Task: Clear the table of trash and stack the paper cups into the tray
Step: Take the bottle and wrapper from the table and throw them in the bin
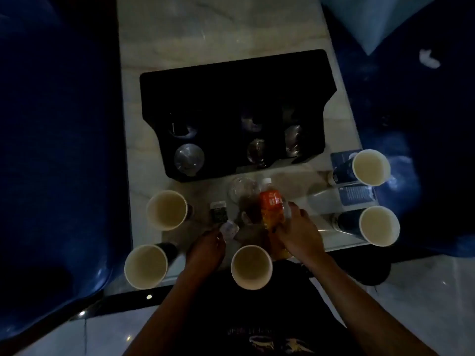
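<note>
Several empty paper cups stand near the table's front: one at the left (pixel 167 209), one at the front left corner (pixel 146 266), one at the front middle (pixel 251 266), and two at the right (pixel 371 167) (pixel 379 225). A black tray (pixel 231 80) lies behind them with several clear glasses in it. My right hand (pixel 299 233) wraps around an orange-labelled plastic bottle (pixel 272 205). My left hand (pixel 208 249) pinches a small crumpled white wrapper (pixel 229 229). A small dark packet (pixel 218 211) lies just beyond it.
A clear glass (pixel 241 188) stands beside the bottle. A blue leaflet (pixel 357 195) and clear plastic lie under the right cups. Dark blue seating flanks the marble table (pixel 218 29) on both sides, with a white scrap (pixel 428 59) on the right seat.
</note>
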`<act>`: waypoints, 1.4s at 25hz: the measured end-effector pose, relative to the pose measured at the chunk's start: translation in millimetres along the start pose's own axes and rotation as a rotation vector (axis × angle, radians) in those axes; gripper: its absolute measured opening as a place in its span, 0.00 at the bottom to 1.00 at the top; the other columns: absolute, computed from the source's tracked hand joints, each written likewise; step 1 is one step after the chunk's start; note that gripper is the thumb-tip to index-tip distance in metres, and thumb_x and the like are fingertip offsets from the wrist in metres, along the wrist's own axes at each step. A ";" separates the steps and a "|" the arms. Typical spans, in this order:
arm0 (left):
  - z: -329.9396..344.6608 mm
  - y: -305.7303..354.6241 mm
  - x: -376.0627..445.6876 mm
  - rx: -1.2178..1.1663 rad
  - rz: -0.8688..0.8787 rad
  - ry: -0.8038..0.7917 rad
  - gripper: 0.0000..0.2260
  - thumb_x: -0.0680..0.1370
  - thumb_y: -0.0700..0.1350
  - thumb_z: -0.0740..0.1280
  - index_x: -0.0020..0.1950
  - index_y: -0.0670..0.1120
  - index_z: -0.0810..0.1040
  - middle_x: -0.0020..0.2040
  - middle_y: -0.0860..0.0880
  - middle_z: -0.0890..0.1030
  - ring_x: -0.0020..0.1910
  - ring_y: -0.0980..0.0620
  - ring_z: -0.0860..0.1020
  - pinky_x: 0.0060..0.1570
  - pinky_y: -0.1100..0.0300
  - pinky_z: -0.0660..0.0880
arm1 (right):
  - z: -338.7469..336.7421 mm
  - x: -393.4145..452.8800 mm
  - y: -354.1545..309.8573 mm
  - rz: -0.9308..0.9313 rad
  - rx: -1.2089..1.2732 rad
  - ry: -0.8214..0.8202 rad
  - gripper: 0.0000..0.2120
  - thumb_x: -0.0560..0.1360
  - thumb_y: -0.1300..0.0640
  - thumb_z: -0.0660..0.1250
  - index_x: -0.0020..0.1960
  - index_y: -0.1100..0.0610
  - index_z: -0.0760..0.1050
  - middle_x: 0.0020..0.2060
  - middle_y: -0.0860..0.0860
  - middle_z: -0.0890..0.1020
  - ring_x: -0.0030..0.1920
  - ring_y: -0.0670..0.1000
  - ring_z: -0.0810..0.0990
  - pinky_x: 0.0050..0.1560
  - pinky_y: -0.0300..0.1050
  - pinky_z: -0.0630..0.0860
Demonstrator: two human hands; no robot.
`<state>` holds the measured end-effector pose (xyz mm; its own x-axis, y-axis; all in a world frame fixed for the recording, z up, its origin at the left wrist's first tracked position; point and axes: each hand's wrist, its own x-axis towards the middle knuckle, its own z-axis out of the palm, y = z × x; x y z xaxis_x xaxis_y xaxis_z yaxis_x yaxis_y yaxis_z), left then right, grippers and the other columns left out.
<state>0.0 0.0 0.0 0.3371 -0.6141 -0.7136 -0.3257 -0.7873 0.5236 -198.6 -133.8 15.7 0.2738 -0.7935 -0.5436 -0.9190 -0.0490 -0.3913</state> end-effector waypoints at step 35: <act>5.1 2.3 54.3 0.359 0.072 0.004 0.12 0.80 0.46 0.67 0.63 0.47 0.77 0.56 0.46 0.83 0.50 0.50 0.81 0.47 0.61 0.75 | 17.8 9.1 80.3 0.359 0.038 -0.130 0.35 0.66 0.26 0.53 0.62 0.49 0.64 0.52 0.51 0.77 0.51 0.54 0.79 0.51 0.54 0.77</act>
<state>13.0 -34.9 -39.9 0.3053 -0.6678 -0.6788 -0.6379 -0.6727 0.3749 -264.9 -134.2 -33.9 -0.0280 -0.6723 -0.7397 -0.9522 0.2431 -0.1849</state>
